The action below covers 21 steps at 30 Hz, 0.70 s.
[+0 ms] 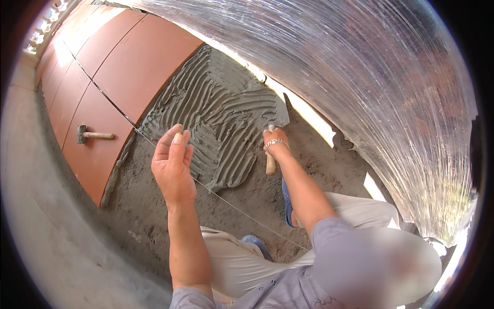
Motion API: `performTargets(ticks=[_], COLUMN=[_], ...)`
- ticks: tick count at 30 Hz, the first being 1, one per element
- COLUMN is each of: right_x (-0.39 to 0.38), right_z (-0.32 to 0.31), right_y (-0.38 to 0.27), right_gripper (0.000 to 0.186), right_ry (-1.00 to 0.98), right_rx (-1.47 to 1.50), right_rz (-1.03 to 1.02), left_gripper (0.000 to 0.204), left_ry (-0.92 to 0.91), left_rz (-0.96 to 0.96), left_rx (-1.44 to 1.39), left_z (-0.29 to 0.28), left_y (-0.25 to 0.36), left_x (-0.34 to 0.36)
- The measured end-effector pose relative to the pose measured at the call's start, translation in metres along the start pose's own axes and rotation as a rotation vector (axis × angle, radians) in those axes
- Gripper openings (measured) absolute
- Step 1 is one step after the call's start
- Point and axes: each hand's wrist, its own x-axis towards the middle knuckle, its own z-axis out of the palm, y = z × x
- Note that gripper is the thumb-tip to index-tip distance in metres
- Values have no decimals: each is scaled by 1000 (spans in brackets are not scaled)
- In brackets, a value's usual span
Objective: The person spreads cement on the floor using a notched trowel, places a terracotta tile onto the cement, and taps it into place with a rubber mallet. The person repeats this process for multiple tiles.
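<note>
- On the earth floor (141,221), smooth red tiles (139,67) are bordering a wide grey mortar bed (221,113); a steady blade tilt should be keeping those wet, curving ridges even.
- The left hand (174,165) is hovering by the mortar's left edge, fingertips bunching; whether they're pinching anything, I can't tell.
- The right hand (278,145) is gripping the wooden-handled trowel (282,114), its flat blade sitting at the mortar's right edge.
- Thin string (242,211) is crossing underneath.

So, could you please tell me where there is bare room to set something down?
Free: the red tile between dark joint and ridged mortar; soil between wall and left forearm. Crowded: around the right hand and trowel.
</note>
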Motion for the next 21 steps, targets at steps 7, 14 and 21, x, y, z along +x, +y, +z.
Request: performTargets(ticks=[7,14,21], right_x=[0,3,4], right_z=[11,38,-15], right_y=[13,-70,-14], right_gripper=[46,34,30], right_ry=[75,-210,-15], right_rx=[-98,248,488], right_rz=[-132,-111,125], left_gripper=[29,29,31], left_ry=[-22,-29,-33], left_rz=[1,-10,6], left_rx=[-11,-16,-3], left_z=[11,17,14], left_y=[2,-1,4], left_x=[-5,-6,-5])
